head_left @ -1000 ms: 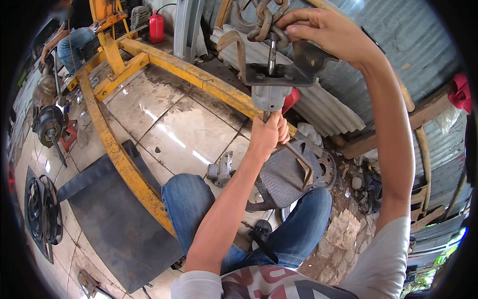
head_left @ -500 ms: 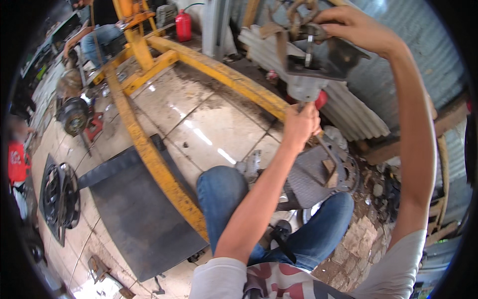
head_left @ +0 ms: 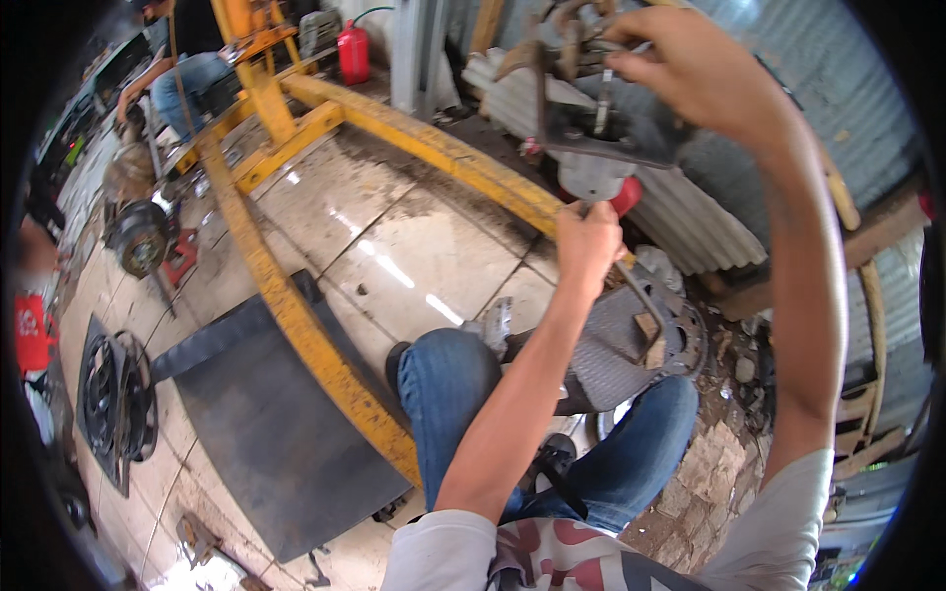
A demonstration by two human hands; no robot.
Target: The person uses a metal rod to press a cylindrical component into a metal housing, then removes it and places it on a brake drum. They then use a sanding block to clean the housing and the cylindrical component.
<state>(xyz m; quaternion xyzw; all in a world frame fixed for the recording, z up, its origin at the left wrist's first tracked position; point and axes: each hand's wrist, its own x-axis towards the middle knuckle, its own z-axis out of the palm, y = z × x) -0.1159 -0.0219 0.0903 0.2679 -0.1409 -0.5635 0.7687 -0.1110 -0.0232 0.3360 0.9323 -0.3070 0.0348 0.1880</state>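
My left hand [head_left: 587, 241] is closed around a metal shaft just below a grey cylindrical housing [head_left: 589, 171]. The housing hangs under a dark metal bracket [head_left: 641, 138], with an upright steel bolt [head_left: 603, 106] standing in it. My right hand [head_left: 645, 61] is raised at the bolt's top, fingers curled on a rusty chain link [head_left: 572, 39]; the link is partly hidden. A bent steel bar [head_left: 642, 300] runs down from beside my left hand over a textured metal plate [head_left: 601, 364], near my bent knees.
A yellow steel frame [head_left: 434, 153] crosses the tiled floor, with a black sheet [head_left: 266, 443], fan assembly [head_left: 108, 394] and axle part [head_left: 138, 241] beside it. A red can [head_left: 352, 54] stands behind. A co-worker [head_left: 182, 84] crouches upper left; another person's red clothing [head_left: 33, 330] shows leftward. Corrugated sheets [head_left: 705, 222] line the right.
The whole scene has shifted rightward in the view, showing more of the left side. My right hand's fingers have moved slightly at the bolt's top; my left hand keeps its grip.
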